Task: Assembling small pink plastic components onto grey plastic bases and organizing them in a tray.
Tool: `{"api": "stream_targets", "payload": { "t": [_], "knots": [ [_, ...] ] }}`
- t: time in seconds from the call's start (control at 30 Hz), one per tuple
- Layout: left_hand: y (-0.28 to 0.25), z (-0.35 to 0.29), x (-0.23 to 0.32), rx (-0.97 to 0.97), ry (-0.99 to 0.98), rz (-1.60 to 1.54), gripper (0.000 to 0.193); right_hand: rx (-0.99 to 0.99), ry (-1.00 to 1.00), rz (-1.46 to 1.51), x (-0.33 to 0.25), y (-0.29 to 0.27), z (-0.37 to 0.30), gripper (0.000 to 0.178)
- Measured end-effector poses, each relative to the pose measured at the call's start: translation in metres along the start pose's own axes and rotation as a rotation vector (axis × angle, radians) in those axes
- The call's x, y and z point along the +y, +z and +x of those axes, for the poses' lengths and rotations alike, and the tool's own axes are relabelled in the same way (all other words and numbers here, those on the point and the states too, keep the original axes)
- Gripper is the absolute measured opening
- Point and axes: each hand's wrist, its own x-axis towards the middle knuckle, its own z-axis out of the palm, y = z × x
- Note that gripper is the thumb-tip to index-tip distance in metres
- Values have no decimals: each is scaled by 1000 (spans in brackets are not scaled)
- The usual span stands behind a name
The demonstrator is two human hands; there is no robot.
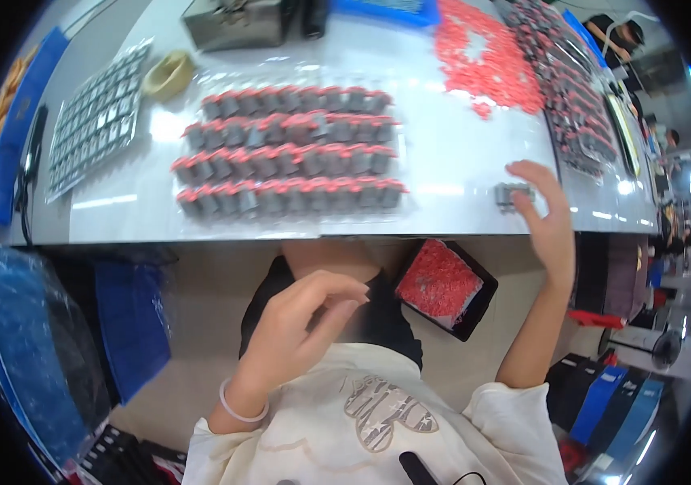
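My right hand (551, 214) reaches over the table's front right part. Its thumb is at the edge of a small grey block-shaped part (514, 196), while its index finger arches above with a gap between them. The part appears to rest on the white tabletop (450, 153). Above my lap, my left hand (301, 323) is loosely curved, thumb apart from the fingers, with nothing visible in it. Between the hands and farther up lies a clear plastic tray (402, 162) carrying rows of dark grey parts with red tops (289, 153).
Loose red pieces (483, 65) are heaped at the far right, beside more red-and-dark parts (576, 97). A tray of grey parts (99, 121), a tape roll (169, 77) and a metal box (232, 24) stand left. Below the edge sits a black box of red pieces (442, 283).
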Motion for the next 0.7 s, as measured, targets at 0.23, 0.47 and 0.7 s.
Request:
{"api": "stream_targets", "payload": {
  "t": [0.23, 0.47, 0.7],
  "knots": [
    [72, 74, 18, -295, 229, 248, 29, 241, -12, -110, 13, 22, -39, 32],
    [133, 127, 3, 42, 466, 764, 45, 224, -119, 15, 24, 22, -38, 39],
    [135, 139, 4, -40, 422, 784, 39, 300, -139, -19, 34, 29, -40, 36]
  ]
}}
